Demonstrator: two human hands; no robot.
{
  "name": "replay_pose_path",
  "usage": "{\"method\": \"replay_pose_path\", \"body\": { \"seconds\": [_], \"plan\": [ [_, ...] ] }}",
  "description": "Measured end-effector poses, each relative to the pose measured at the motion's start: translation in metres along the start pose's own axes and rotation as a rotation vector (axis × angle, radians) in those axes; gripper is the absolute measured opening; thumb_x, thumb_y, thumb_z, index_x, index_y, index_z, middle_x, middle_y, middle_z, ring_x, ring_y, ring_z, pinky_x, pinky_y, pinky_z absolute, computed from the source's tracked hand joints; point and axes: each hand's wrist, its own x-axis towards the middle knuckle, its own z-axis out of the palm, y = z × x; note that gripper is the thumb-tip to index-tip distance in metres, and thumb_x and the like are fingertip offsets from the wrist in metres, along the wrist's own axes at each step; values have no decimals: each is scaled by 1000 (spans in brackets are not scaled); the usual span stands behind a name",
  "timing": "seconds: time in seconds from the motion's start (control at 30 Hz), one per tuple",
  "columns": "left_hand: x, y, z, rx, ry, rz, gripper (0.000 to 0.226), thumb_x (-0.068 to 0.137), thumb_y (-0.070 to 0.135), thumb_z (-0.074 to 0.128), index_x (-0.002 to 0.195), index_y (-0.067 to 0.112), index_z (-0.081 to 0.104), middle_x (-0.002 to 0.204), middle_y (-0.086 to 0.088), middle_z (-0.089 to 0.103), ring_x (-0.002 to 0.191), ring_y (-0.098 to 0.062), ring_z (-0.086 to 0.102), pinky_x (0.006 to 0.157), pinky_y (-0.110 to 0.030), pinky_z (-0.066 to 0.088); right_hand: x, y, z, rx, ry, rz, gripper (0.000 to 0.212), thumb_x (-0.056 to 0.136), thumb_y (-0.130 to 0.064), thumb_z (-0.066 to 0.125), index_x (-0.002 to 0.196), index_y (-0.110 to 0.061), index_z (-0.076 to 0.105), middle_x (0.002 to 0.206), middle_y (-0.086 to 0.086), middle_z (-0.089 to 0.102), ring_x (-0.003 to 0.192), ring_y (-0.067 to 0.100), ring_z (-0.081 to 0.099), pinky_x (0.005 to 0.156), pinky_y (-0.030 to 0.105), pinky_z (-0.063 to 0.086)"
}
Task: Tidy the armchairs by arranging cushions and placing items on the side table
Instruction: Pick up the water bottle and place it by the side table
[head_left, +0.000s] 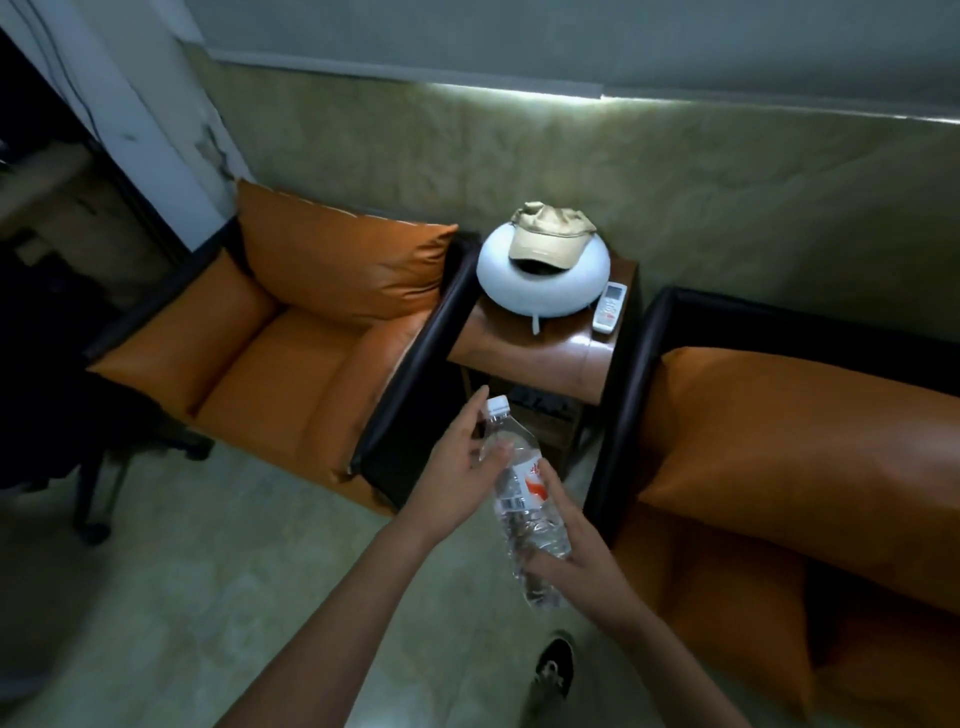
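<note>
A clear plastic water bottle with a white cap and a red-and-white label is held tilted in front of me, cap pointing away. My right hand grips its lower half. My left hand curls around its neck and shoulder. Beyond stands the wooden side table, between the left armchair and the right armchair. An orange back cushion stands upright in the left chair. On the right chair a large orange cushion lies across the seat.
A white ring-shaped device stands on the table with a beige cap on top, and a white remote lies beside it. A dark office chair base is at the left. My shoe shows on the tiled floor.
</note>
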Motion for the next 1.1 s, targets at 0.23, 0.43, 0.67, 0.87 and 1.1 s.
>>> {"method": "replay_pose_path", "body": {
  "seconds": [0.23,0.43,0.67,0.87,1.1],
  "plan": [
    [113,8,-48,-17,-175,-21,99,85,19,81,158,40,18,129,37,50,121,-1,60,100,-30,54,117,-10,0,29,55,-50,99,88,11,66,156,-41,16,138,-22,58,124,15,62,100,37,54],
    [233,-3,-72,52,-168,31,97,82,1,79,158,28,25,120,11,69,118,-11,65,100,-35,55,234,-4,-16,43,187,-112,96,90,-5,72,142,-70,24,134,-17,62,120,12,65,97,36,57],
    [350,-6,-92,128,-209,150,96,76,1,80,155,34,34,142,-4,55,127,-15,59,97,-39,57,357,-7,-38,83,342,-154,84,89,-14,76,156,-35,29,137,-19,61,123,3,61,101,26,53],
    [425,-29,-102,245,-266,272,106,74,14,84,149,60,26,141,15,54,126,-12,58,101,-45,54,436,16,-53,95,485,-123,63,86,-28,81,141,-32,50,123,-13,69,111,2,68,97,38,57],
    [459,-73,-108,165,-322,252,114,71,3,86,158,39,23,127,10,63,117,-12,63,103,-45,53,483,49,-62,34,502,-75,68,78,-42,81,138,-34,49,119,-18,69,112,2,67,96,46,57]
  ]
}}
